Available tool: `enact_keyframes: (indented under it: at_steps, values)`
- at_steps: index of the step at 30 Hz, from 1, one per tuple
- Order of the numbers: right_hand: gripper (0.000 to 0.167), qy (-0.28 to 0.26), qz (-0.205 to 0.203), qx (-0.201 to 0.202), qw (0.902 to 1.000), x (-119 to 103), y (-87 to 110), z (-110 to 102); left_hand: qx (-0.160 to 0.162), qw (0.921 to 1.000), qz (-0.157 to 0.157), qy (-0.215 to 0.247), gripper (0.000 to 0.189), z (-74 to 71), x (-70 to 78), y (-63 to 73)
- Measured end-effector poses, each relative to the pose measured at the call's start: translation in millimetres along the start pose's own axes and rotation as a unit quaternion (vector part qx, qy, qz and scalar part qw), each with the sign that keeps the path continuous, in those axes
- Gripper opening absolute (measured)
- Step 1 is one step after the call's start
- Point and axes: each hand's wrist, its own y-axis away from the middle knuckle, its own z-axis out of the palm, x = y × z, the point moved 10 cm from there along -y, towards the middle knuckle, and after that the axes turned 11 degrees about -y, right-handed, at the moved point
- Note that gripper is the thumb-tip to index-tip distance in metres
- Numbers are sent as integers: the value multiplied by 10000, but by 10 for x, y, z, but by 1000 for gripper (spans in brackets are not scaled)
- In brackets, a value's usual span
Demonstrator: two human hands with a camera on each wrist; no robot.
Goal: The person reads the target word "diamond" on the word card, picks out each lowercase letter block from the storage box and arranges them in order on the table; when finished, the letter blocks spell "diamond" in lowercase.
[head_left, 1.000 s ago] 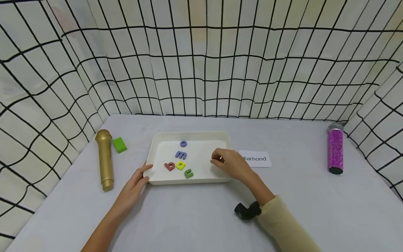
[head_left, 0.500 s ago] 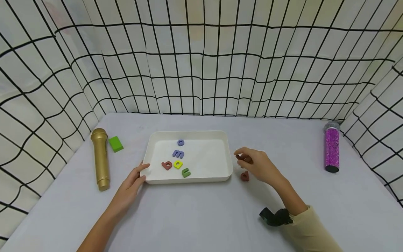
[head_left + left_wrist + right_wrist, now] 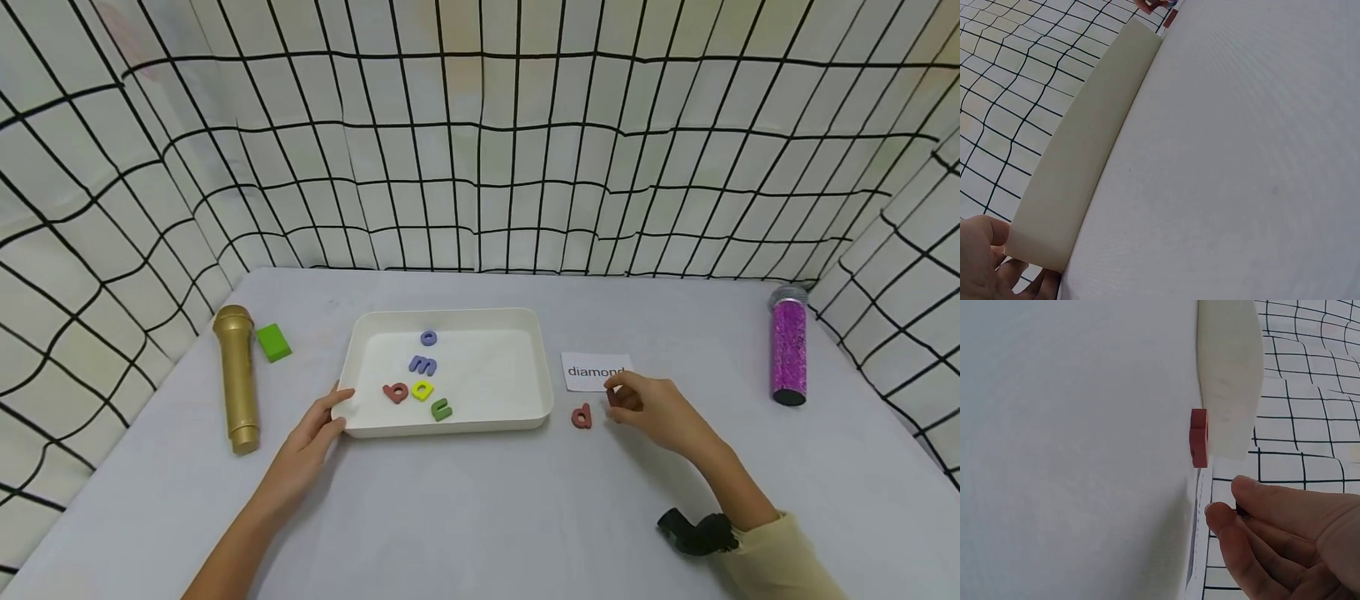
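Five thick, curvy letters lie in the smooth, round-cornered tray.

Right hand is moved from above the tray to past its right rim, with a small dark piece carried in the pinch. Red letter d, out of sight a second ago, is now fully exposed. Card, blocked half a second ago, is uncovered again, only its lower right part being hidden by the fingers.
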Motion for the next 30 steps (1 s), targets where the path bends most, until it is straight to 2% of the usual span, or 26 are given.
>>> enact_keyframes:
  at_steps: [6, 12, 21, 30]
  values:
    - [28, 326, -208, -198, 9991, 26, -28, 86, -9, 10000, -27, -2, 44, -6, -16, 1]
    - [28, 344, -134, -318, 9988, 38, -18, 136, -5, 10000, 55, 47, 45, -8, -6, -7]
    - [30, 343, -117, -231, 9991, 68, -34, 178, -35, 9998, 158, 89, 45, 2, 11, -4]
    - [32, 326, -193, -196, 9991, 87, -66, 213, -56, 9999, 111, 42, 45, 6, 6, 3]
